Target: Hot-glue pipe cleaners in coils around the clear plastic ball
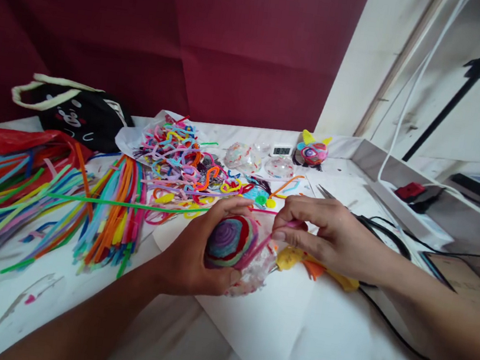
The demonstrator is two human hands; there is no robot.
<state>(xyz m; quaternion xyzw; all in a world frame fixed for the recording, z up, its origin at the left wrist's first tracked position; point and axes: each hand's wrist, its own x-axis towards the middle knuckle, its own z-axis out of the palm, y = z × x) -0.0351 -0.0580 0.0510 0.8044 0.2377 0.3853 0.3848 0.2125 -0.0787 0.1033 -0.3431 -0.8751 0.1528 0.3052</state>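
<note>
A: What do the hands hold, at the centre of the white table (332,348)?

B: The left hand (194,251) cups a clear ball (236,251), its fingers curled round the far side; coloured rings of pipe cleaner cover the near face. The right hand (326,234) is pinched together on a pink pipe cleaner (263,244), whose free end lies across the ball.

A: And what lies close by?

B: Just beyond the right hand — partly hidden by it — yellow and orange scraps (312,269) rest on the white sheet. Scissors (331,196) lie behind the knuckles, near a black cable (387,227).

A: What crowds the left side?

B: Long straight pipe cleaners (40,205) fan out over a red bag (9,138); one green strand runs towards the left thumb. A heap of bent pieces (184,163) sits behind the ball, beside a black tote bag (74,115).

A: And the far edge?

B: Two clear half-shells (260,162), a small clock (281,149) and a finished ball with yellow ears (313,151) — all well apart from the hands.
</note>
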